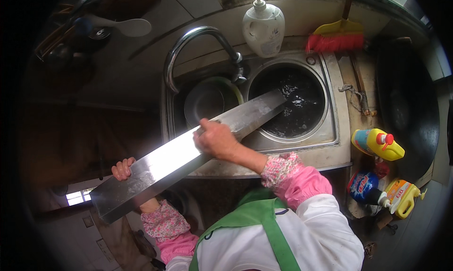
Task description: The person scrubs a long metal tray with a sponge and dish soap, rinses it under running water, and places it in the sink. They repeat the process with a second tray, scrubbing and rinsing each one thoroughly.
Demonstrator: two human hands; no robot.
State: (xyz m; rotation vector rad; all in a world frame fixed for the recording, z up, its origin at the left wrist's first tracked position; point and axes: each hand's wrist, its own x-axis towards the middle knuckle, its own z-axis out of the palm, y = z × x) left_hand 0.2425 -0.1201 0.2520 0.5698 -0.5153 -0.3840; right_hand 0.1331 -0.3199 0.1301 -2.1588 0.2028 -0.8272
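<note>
A long stainless steel panel with a folded side [170, 161] slants across the front of the sink, its far end over the water in the round right basin [286, 129]. My left hand [123, 169] grips its near left end, fingers curled over the top edge and the arm behind it. On the panel's upper face, about midway along, my right hand [216, 138] is closed around a small grey pad. Most of that pad is hidden under the fingers, so its exact kind is unclear. Wet, whitish patches of suds show on the metal.
A chrome faucet [187, 32] arches over the left basin, where a bowl [207, 101] stands. Behind the sink is a white pump bottle [263, 30]. To the right are a red-bristled brush [334, 41], a large dark wok [407, 108], a yellow bottle [377, 143] and a blue bottle [364, 188].
</note>
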